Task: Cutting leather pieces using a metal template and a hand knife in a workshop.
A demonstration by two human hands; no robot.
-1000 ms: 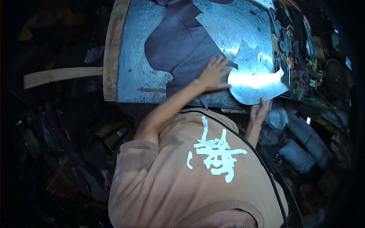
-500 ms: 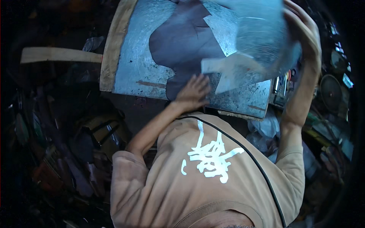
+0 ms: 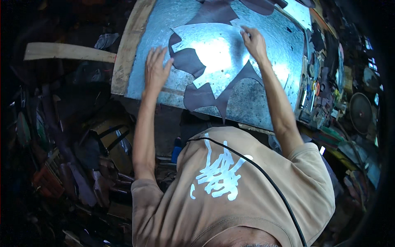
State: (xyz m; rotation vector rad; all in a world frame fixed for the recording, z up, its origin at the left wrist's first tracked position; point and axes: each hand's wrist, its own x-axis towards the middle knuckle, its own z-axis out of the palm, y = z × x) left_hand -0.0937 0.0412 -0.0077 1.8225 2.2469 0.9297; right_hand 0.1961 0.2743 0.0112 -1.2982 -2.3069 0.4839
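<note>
On the metal-topped workbench, a shiny cut metal sheet lies flat over a dark leather piece. No packages or labels can be made out; the only marking is a white design on the person's tan shirt, and a strip of small coloured tools crowds the bench's right edge. A wooden border runs down the left side, with a plank jutting left from it. Bare metal shows near the front and right. The sheet is bright with jagged notches. The left hand rests flat with fingers spread wide at its left edge; the right hand presses its far right corner, fingers curled, gripping nothing.
</note>
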